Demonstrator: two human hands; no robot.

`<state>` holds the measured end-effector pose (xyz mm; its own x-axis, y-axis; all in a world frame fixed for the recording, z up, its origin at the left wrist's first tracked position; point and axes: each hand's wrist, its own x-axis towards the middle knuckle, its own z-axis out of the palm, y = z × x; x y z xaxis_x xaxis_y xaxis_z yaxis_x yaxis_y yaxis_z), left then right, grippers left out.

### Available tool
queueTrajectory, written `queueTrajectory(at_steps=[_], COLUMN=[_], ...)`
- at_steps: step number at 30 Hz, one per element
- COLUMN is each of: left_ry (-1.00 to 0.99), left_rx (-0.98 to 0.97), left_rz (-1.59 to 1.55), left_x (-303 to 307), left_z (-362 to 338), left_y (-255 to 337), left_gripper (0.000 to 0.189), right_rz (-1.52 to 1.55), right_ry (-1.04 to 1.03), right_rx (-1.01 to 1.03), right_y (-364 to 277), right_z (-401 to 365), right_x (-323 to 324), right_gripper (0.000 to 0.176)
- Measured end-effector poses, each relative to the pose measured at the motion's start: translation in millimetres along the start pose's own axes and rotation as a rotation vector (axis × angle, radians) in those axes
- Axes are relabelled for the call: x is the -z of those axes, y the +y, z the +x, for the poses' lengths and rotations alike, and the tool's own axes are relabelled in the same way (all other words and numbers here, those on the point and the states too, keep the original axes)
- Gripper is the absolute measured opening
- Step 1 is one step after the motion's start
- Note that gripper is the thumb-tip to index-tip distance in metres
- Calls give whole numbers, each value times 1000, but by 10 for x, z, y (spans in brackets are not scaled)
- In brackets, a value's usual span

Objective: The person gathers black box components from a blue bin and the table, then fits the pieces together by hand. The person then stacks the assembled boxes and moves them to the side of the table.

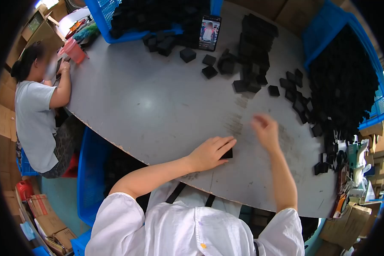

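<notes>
My left hand (212, 153) rests on the grey table (128, 102) near its front edge, closed around a small black block (228, 153) that shows between thumb and fingers. To its right, my right hand (266, 130) is raised over the table and smeared by motion. Its fingers look curled, but whether they hold anything cannot be made out. Farther back lie loose black blocks (274, 90) beside a dark stack of black pieces (255, 42).
A phone (209, 33) stands upright at the back. Blue crates (328, 30) of black pieces stand at the back and right; another blue crate (86, 179) is below the table's left edge. A seated person (36, 115) is at the left by a pink container (74, 51).
</notes>
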<state>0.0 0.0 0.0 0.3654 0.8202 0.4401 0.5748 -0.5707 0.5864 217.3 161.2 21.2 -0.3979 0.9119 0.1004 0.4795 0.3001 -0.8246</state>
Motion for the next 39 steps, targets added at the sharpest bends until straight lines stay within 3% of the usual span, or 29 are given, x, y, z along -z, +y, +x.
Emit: queueTrajectory(at_steps=[1,2,4,5,7,10,15,19,23,25,26,30,32,33,35,39], left_ry=[-36,-72,-62,-82,-77,-50,15,52,73,99,117,120,199,200,239,138], left_rx=[-17,-37,-53,-47,-36,-14,-2,-20,7,29,49,81,129,130,204,313], left_rz=[94,191,230,249,288,317,153,213,279,217,152,120,91,90,44,-70], left_x=[-21,-24,40,78,76,95,-10,31,45,21,1,4,95,106,100,59], left_z=[-21,-32,42,30,15,21,-113,-92,-134,-195,-227,-272,-229,-220,-199,-218], left_y=[35,63,46,68,103,129,40,99,126,94,78,76,152,171,190,132], left_gripper=[78,74,72,70,69,67,60,54,53,53,53,58,69,69,78,86], right_rz=[-220,-514,-861,-996,-1010,-1051,-805,-728,-678,-467,-565,-736,-562,-563,-413,-206], right_ry=[251,374,592,558,420,375,331,232,196,254,358,403,193,192,92,-17], right_rx=[98,306,136,-80,-125,-59,234,312,320,153,251,190,31,31,277,352], right_y=[46,427,967,1027,1257,1354,767,320,165,106,58,33,4,-39,-168,-492], right_z=[175,404,768,751,671,505,-165,-631,-824,-856,-834,-780,-775,-788,-827,-858], right_x=[185,463,892,941,992,908,539,285,231,213,202,220,234,210,99,-87], right_gripper=[31,41,52,58,55,47,32,30,27,27,30,32,33,33,36,41])
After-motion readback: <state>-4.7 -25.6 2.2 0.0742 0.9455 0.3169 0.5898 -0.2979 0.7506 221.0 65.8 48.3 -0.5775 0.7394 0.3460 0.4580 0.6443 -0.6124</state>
